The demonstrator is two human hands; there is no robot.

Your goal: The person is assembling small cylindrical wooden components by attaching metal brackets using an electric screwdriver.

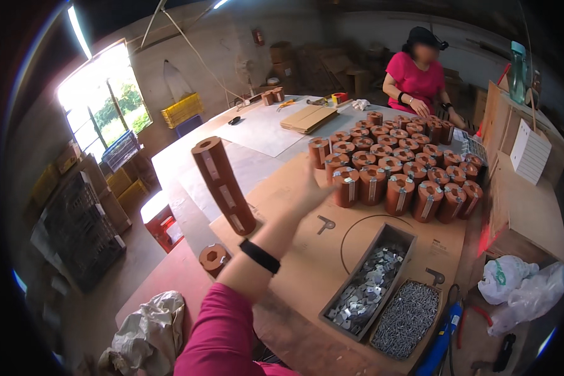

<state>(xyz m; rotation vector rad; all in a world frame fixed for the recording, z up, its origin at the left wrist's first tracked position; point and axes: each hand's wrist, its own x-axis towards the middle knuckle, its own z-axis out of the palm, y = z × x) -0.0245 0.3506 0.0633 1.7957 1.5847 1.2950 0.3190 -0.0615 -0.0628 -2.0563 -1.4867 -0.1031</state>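
Note:
My left hand (312,191), with a black band on the wrist, reaches across the table toward the near left edge of a large group of short reddish-brown cylinders (371,182). Its fingers look stretched and apart, a little blurred, close to the nearest cylinder (345,187); whether they touch it I cannot tell. Several of these cylinders carry small metal plates on top and pale strips down the side. Left of my forearm stands a tall brown column (222,185) with a holed top. A single cylinder (214,259) with a hexagonal hole is partly behind my arm. My right hand is out of view.
Near me sit a box of flat metal plates (370,285), a tray of screws (407,316) and a blue power tool (442,338). Plastic bags (523,288) lie at right, below a wooden shelf (526,207). Folded cardboard (309,118) lies farther back. A person (417,78) in pink works opposite.

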